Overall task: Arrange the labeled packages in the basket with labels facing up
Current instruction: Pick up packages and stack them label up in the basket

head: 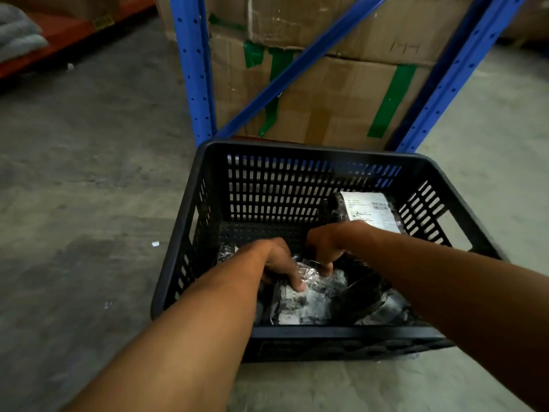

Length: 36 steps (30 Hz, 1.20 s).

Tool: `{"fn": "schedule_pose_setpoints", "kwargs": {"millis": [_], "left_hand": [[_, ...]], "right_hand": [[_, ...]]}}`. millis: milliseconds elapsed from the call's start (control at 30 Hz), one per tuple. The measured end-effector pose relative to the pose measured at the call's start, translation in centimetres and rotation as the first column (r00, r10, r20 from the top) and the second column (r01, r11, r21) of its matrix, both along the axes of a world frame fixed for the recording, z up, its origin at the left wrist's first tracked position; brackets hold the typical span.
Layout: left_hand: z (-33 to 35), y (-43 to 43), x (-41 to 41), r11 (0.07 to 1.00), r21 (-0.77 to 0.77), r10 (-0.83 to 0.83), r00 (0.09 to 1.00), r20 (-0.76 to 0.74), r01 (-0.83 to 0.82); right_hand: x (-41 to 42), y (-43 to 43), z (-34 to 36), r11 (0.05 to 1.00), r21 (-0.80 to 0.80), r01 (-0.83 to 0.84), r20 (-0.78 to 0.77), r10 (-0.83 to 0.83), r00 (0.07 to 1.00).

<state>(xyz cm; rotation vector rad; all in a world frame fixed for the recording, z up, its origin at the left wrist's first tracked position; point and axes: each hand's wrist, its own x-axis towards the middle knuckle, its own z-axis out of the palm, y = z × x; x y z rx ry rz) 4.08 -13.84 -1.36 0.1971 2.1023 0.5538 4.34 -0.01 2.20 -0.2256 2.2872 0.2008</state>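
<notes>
A black slatted plastic basket (297, 150) stands on the concrete floor in front of me. Both my hands reach down into it. My left hand (273, 263) and my right hand (329, 245) both pinch a clear-wrapped dark package with a white label (309, 298) lying near the basket's front. A second dark package (368, 211) leans against the far right corner, its white label facing up. Another wrapped package (386, 307) lies at the front right, partly under my right forearm.
Blue steel racking uprights (193, 69) and a diagonal brace rise just behind the basket, with stacked cardboard boxes (341, 93) taped in green. Grey concrete floor (89, 173) spreads to the left and right. An orange rack beam (59, 34) runs at the top left.
</notes>
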Motion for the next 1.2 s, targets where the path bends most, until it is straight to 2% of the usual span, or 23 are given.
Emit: {"fn": "schedule_pose_setpoints", "kwargs": {"millis": [167, 233, 300, 367, 433, 533, 700, 800, 867, 933, 1033, 1100, 1200], "left_hand": [[1.9, 0.2, -0.8, 0.998, 0.060, -0.040, 0.996, 0.075, 0.036], [3.4, 0.1, -1.5, 0.999, 0.045, -0.030, 0.995, 0.095, 0.026], [5.1, -0.7, -2.4, 0.998, 0.056, 0.007, 0.991, 0.137, -0.015], [6.6, -1.9, -3.0, 0.992, 0.104, 0.042, 0.971, 0.236, -0.069], [7.8, -3.2, -3.2, 0.975, 0.156, 0.117, 0.964, 0.239, -0.157], [9.4, -4.9, -4.0, 0.900, 0.301, 0.279, 0.947, 0.160, -0.316], [11.4, -6.4, -4.3, 0.710, 0.523, 0.487, 0.865, 0.121, -0.472], [10.9, -6.1, -3.7, 0.543, 0.630, 0.650, 0.753, 0.104, -0.556], [11.0, -5.6, -3.4, 0.471, 0.669, 0.720, 0.688, 0.085, -0.575], [11.5, -5.4, -3.2, 0.407, 0.656, 0.722, 0.664, 0.196, -0.636], [12.1, -5.8, -3.3, 0.345, 0.539, 0.669, 0.604, 0.433, -0.769], [11.7, -5.6, -3.4, 0.301, 0.432, 0.616, 0.519, 0.592, -0.850], [11.0, -4.3, -3.4, 0.207, 0.393, 0.543, 0.439, 0.715, -0.896]], "right_hand": [[0.2, 0.2, -0.1, 0.996, -0.079, 0.050, 0.103, -0.041, 0.994], [0.0, 0.9, 0.5, 0.958, -0.212, 0.191, 0.170, -0.156, 0.973], [-0.2, 1.5, 1.3, 0.835, -0.347, 0.427, 0.341, -0.312, 0.887], [-0.3, 2.2, 2.0, 0.664, -0.430, 0.612, 0.484, -0.403, 0.777], [-0.3, 2.9, 2.8, 0.522, -0.480, 0.706, 0.539, -0.459, 0.706], [-0.4, 4.3, 4.1, 0.294, -0.537, 0.791, 0.616, -0.504, 0.606], [-0.3, 6.2, 6.5, 0.152, -0.647, 0.747, 0.620, -0.465, 0.632], [-0.6, 6.4, 7.2, 0.087, -0.740, 0.667, 0.524, -0.548, 0.652], [-0.9, 6.3, 7.7, 0.054, -0.791, 0.609, 0.461, -0.603, 0.652], [-1.0, 6.2, 8.1, 0.019, -0.844, 0.536, 0.401, -0.642, 0.654], [-0.9, 6.5, 8.3, -0.072, -0.914, 0.399, 0.342, -0.664, 0.665], [-0.6, 6.8, 8.4, -0.142, -0.941, 0.307, 0.322, -0.652, 0.686], [-0.2, 6.6, 9.0, -0.104, -0.979, 0.174, 0.200, -0.644, 0.739]]}}
